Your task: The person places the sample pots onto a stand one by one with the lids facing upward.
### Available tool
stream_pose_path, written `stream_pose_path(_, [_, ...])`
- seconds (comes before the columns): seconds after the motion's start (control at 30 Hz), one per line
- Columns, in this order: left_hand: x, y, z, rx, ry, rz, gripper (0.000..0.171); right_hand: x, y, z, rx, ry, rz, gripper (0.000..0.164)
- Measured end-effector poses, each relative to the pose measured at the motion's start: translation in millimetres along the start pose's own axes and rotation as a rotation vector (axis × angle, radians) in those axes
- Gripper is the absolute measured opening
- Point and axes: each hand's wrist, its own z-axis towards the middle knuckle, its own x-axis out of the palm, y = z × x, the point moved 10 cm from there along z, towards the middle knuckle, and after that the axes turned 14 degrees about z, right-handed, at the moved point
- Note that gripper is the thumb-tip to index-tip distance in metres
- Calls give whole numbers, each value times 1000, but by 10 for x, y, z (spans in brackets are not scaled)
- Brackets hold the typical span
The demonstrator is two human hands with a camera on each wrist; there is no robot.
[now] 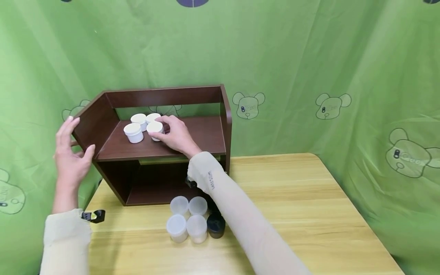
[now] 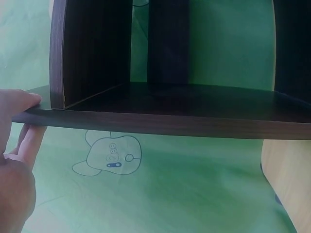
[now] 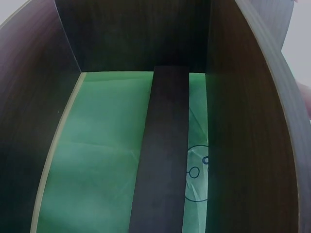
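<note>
On the upper board of a dark brown two-tier desk shelf (image 1: 203, 131) stands a cluster of small white lidded jars. My right hand (image 1: 178, 134) reaches over the board and pinches the front right white jar (image 1: 154, 127) between thumb and fingers. Close beside it stand the front left jar (image 1: 133, 133) and two more jars behind. My left hand (image 1: 70, 164) grips the shelf's left side panel (image 1: 97, 126). In the left wrist view the thumb and fingers lie on opposite faces of that panel (image 2: 170, 125). The right wrist view shows the shelf's lower compartment; the right hand's grasp is hidden there.
In front of the shelf, on the wooden table (image 1: 292, 202), stand several translucent lidded cups (image 1: 177, 225) and a black-lidded cup (image 1: 215, 224), partly under the right forearm. A green curtain (image 1: 275, 57) with bear prints hangs behind and at both sides.
</note>
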Motion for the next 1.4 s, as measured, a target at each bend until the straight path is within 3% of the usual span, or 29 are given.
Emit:
stream_pose_path(0.23, [-50,-27,-2,4,-12,11,84,22,13,35,-1,-4,3,49])
stream_pose_path(0.73, [-42,-27,-8,8,-20,14,83,36,-46,59,52,10,11,48])
stream_pose_path(1.4, [-2,-12,-19,-17,-1,2,83,27,-55,22,48,14,63,41])
